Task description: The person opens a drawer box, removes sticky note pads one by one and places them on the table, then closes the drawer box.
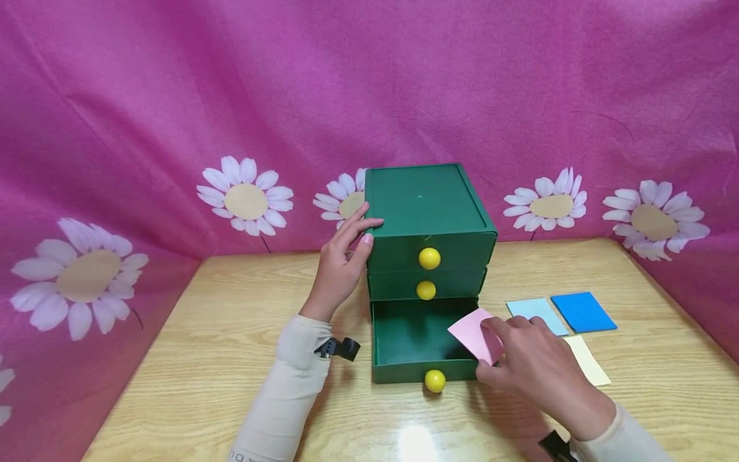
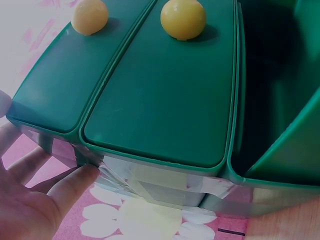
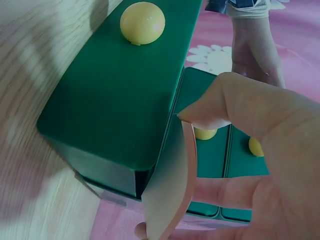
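Note:
A green chest of drawers [image 1: 430,199] with yellow knobs stands on the table, its bottom drawer [image 1: 404,372] pulled out. Against the chest's left side rests my left hand [image 1: 340,263], fingers extended along the upper edge; the left wrist view shows the fingers [image 2: 75,187] touching that side. My right hand [image 1: 534,366] pinches a pink sticky note pad [image 1: 475,333] between thumb and fingers, over the right part of the open drawer. In the right wrist view the pad [image 3: 172,185] is slightly bent, close to the drawer's front corner.
Right of the chest lie a light blue pad [image 1: 537,314], a dark blue pad [image 1: 583,312] and a pale yellow pad [image 1: 587,360], partly behind my right hand. Behind the wooden table [image 1: 231,359] hangs a pink cloth [image 1: 346,83] with daisies. The two upper drawers are closed.

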Demonstrator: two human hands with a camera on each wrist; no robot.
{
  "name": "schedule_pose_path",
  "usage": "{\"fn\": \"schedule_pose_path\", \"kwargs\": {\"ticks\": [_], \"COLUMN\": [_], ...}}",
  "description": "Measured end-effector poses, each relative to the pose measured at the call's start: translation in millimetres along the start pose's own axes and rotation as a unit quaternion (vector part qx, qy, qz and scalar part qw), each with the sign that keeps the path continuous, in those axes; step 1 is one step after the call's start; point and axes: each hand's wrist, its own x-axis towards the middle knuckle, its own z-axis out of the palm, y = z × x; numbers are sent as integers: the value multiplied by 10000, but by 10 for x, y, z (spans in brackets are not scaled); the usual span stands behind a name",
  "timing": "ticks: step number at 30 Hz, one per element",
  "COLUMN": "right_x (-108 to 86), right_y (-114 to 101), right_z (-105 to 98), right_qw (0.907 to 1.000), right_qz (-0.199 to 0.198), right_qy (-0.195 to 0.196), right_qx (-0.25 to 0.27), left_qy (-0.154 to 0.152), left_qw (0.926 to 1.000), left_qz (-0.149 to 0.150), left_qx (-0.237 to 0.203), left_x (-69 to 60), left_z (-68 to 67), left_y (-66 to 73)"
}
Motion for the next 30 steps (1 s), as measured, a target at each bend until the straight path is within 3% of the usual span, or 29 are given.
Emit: {"fn": "schedule_pose_path", "kwargs": {"ticks": [30], "right_x": [-125], "right_y": [275], "right_z": [23], "right_qw": [9990], "right_qz": [412], "right_qy": [-197], "right_qx": [18], "left_qy": [-14], "left_qw": [10000], "left_qz": [-24], "left_qx": [21], "left_x": [-8], "left_z": [6], "left_y": [16]}}
